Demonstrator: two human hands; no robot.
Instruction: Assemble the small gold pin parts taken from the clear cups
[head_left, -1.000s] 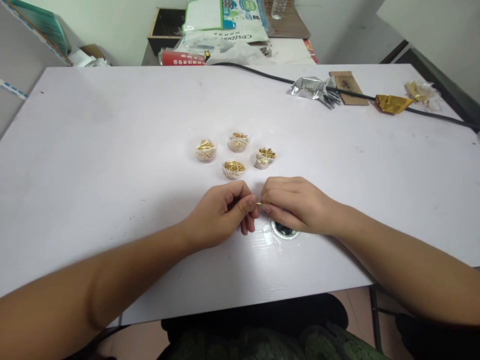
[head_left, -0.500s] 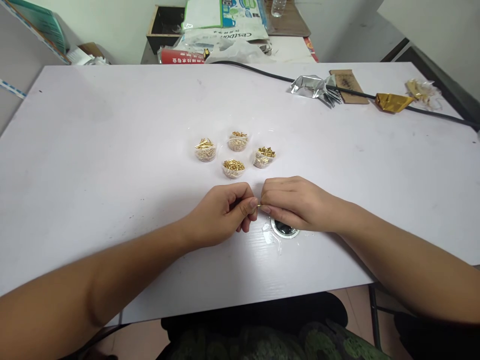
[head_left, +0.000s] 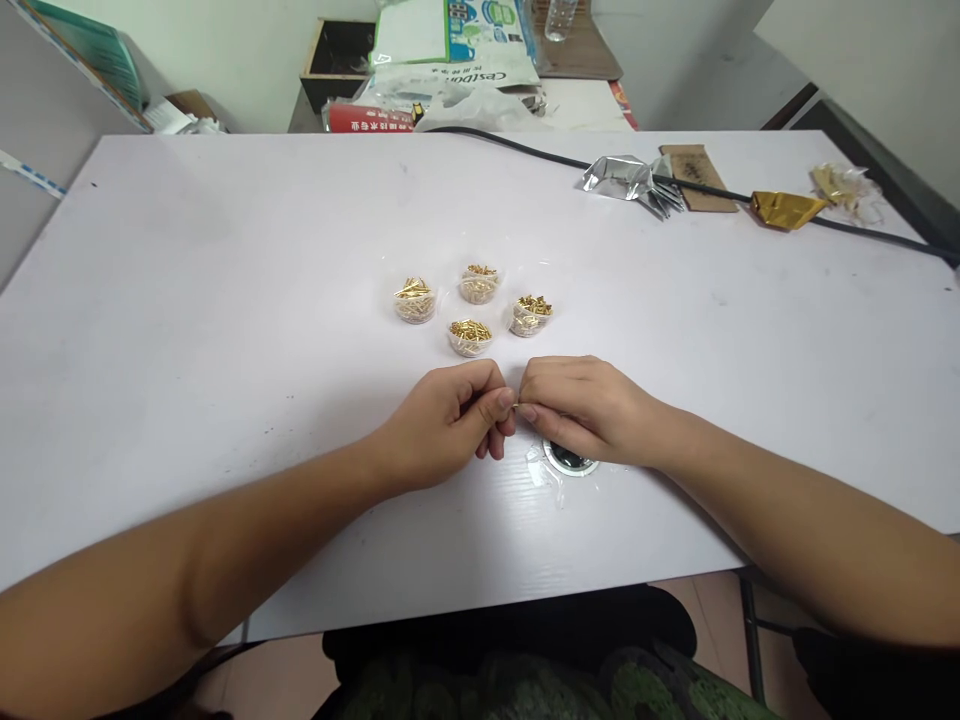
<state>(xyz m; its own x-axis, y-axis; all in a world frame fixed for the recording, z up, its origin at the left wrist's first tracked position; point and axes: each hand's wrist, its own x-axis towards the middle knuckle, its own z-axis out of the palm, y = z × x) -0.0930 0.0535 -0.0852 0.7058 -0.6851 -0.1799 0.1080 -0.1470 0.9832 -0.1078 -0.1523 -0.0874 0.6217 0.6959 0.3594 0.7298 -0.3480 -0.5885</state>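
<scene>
Standing before hands (head_left: 439,425), cups (head_left: 470,347), cable (head_left: 525,149) behind

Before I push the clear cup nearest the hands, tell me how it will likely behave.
The clear cup looks thin-walled, so it may flex if squeezed. Its gold pieces lie loose and heaped, so some could spill if it tips. They look metallic, so it may feel heavy for its size.

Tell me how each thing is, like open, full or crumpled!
Left hand: closed, pinching a tiny gold piece
Right hand: closed, pinching it too
Left cup: open, heaped full
Back cup: open, heaped full
Right cup: open, heaped full
Front cup: open, heaped full
Silver foil: crumpled
Gold foil: creased
Black cable: uncoiled
Round black thing: partly hidden
</scene>
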